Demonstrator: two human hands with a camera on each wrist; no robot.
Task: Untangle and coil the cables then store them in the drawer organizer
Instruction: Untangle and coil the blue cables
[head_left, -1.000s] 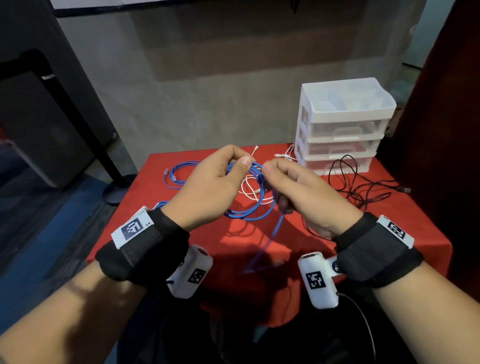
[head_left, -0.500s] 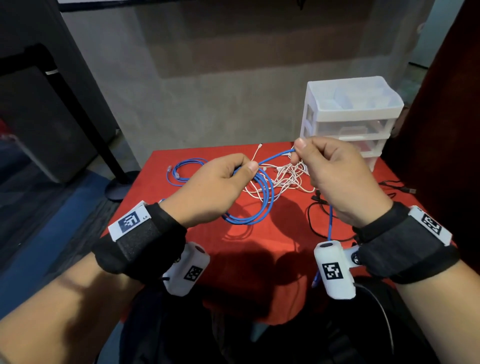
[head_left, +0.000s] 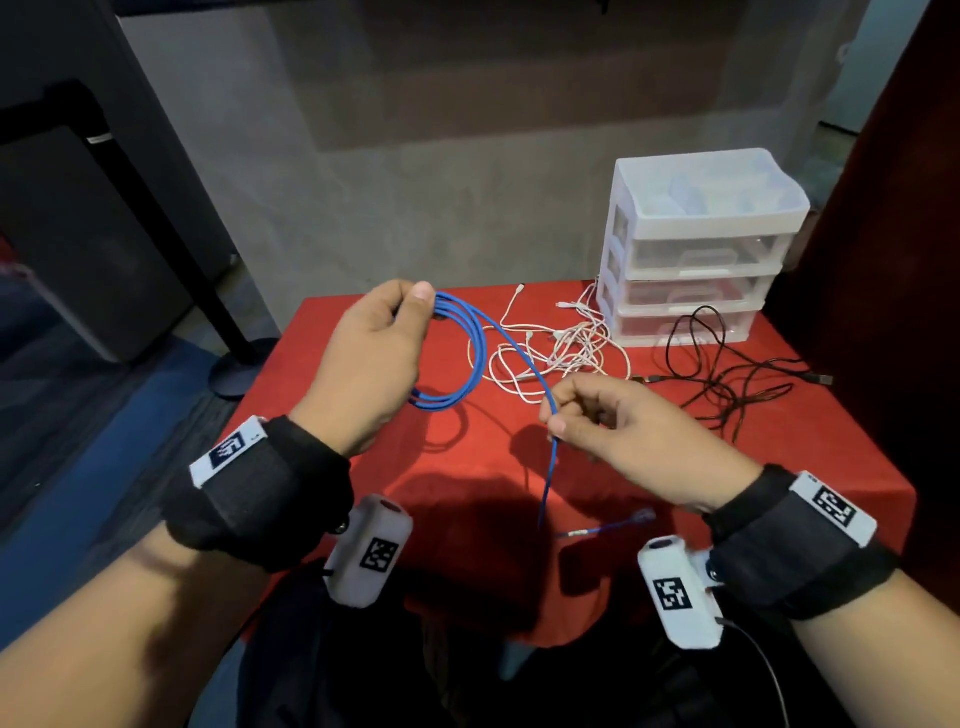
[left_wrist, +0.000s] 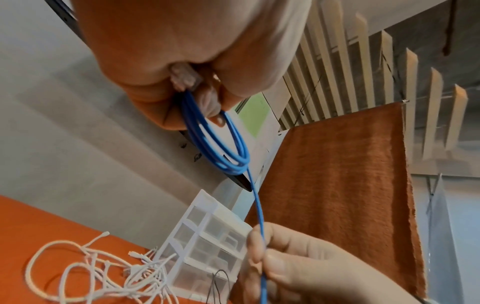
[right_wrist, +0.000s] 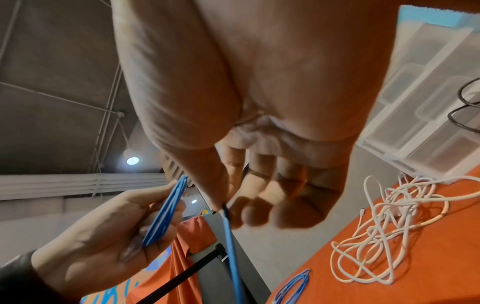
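Change: my right hand (head_left: 613, 431) has dropped from up near the drawer organizer (head_left: 696, 249) to low and centre, sliding down the blue cable (head_left: 519, 358).
Meaning: another loop is ready to lay on; I judge coiling roughly half done.
Left hand (head_left: 363, 364): pinching the stacked blue loops, held above the red tablecloth (head_left: 779, 467).
Right hand: thumb and forefinger nipping the free run; tail droops to the cloth.
Materials: smooth round jacket, springy (loops hold an oval); white cables (head_left: 561, 348) thin, knotted; black cable (head_left: 727, 374) sprawled; organizer translucent plastic, drawers closed.

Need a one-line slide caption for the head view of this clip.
Left hand holds a coiled blue cable while right hand pinches its loose tail above the red table.
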